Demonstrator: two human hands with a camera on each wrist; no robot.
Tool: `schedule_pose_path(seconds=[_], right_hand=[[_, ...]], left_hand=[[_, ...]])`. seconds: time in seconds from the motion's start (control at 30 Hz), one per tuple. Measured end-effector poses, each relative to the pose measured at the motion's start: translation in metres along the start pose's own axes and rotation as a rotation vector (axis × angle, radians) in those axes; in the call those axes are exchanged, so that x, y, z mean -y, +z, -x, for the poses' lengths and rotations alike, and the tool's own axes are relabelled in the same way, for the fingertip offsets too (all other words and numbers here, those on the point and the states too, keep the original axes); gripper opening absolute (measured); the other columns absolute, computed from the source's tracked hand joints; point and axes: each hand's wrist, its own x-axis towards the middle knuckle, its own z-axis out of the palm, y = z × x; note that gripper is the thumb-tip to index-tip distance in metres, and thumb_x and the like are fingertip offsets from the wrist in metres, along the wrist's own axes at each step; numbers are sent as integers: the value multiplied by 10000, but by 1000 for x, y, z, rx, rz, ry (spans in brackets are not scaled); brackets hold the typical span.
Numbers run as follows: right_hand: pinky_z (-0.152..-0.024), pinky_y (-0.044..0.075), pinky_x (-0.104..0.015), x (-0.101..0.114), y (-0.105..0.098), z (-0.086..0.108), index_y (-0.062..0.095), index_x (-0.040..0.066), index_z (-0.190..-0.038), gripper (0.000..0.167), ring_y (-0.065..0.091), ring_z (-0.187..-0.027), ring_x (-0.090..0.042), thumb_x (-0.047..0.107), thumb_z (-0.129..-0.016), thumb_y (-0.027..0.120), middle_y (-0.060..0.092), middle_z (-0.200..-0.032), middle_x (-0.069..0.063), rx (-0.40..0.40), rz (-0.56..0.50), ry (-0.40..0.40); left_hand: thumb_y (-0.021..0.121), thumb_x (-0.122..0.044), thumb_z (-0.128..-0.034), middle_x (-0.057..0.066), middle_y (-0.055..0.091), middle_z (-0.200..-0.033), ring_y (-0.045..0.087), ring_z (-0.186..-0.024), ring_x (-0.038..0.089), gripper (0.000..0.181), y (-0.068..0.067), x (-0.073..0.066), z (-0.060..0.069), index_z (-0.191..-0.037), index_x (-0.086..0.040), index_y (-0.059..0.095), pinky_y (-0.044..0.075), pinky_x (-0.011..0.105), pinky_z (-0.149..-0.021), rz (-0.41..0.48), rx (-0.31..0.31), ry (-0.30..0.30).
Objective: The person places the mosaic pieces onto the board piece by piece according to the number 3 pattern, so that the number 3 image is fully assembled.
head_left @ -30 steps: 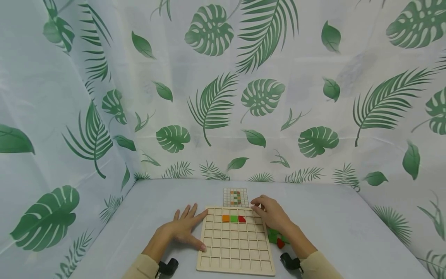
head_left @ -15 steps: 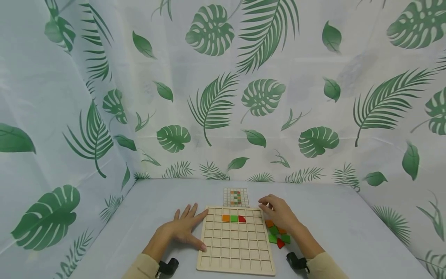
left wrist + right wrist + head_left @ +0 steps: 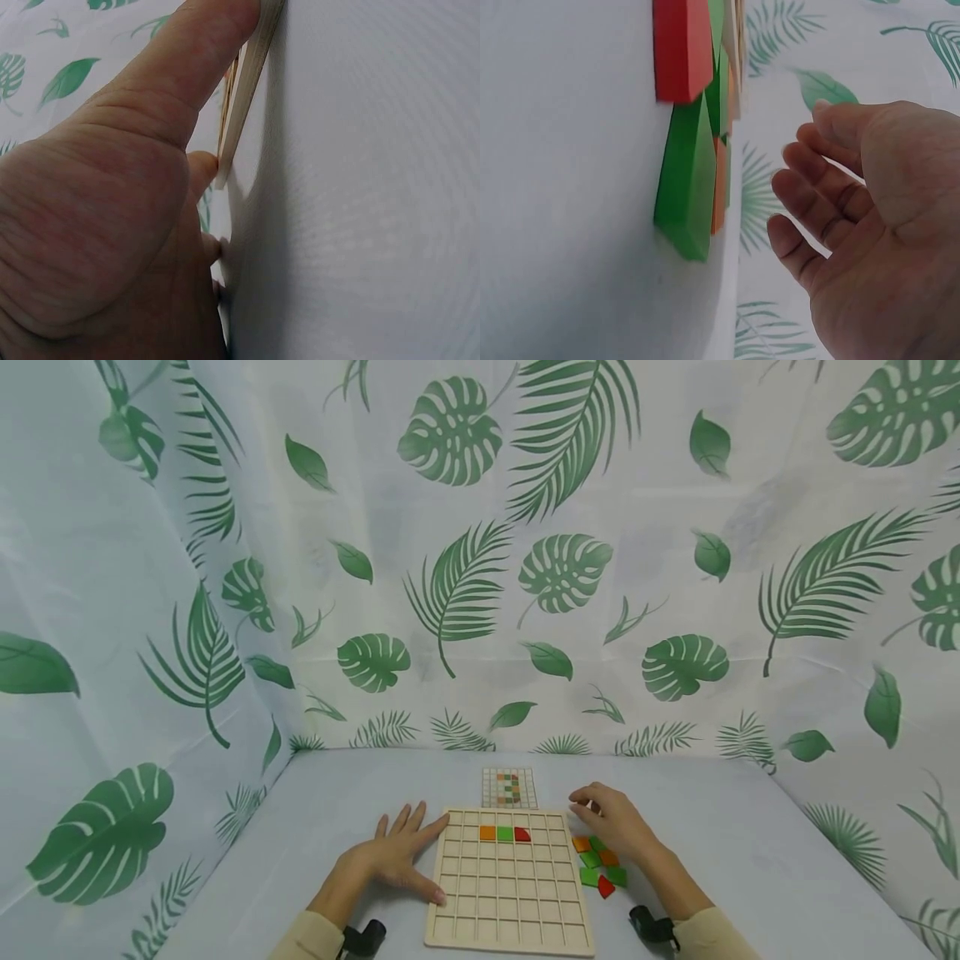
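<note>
A: Where is the left hand?
B: The left hand (image 3: pixel 393 858) lies at the left side of the square, pale wooden board with a grid (image 3: pixel 508 910). Its fingers are straight and spread; the thumb and the index finger touch the board's edge.

A: And what is inside the board?
B: Three pieces sit side by side in one row, near the far edge: an orange square tile (image 3: pixel 487 833), then a green square tile (image 3: pixel 505 834), then a red tile with one rounded corner (image 3: pixel 522 834).

A: How is the right hand?
B: The right hand (image 3: pixel 611 818) is above the table, beyond the board's right edge. Its fingers are relaxed and a little bent, and its grasp is empty.

A: What is near to it?
B: A loose group of orange and green pieces (image 3: pixel 590 859) lies on the white table (image 3: pixel 697 810), just beside the board. At the group's near end is a red piece with a pointed tip (image 3: pixel 606 887).

A: And behind the board?
B: A small pale card with a printed grid (image 3: pixel 491 787), which bears an orange, green and red pattern.
</note>
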Motion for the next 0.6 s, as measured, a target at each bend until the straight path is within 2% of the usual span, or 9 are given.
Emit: schedule_pose_path(seconds=[0.37, 0.6], right_hand=[[-682, 493, -231, -7, -6, 6, 734, 81, -1215, 232, 540, -837, -133, 187, -1011, 699, 699, -1043, 19, 7, -10, 24], [-680, 489, -244, -9, -8, 5, 734, 104, -1201, 213, 544, -860, -146, 180, -1003, 706, 688, -1029, 23, 68, -15, 72]], left_hand=[[827, -792, -635, 205, 42, -1750, -10, -1619, 446, 1277, -1, 0, 0, -1666, -321, 239, -12, 742, -1241, -5, -1, 2], [833, -784, -639, 202, 37, -1751, -12, -1619, 444, 1274, -1, -1, 0, -1666, -321, 239, -17, 734, -1245, -1, 2, -4]])
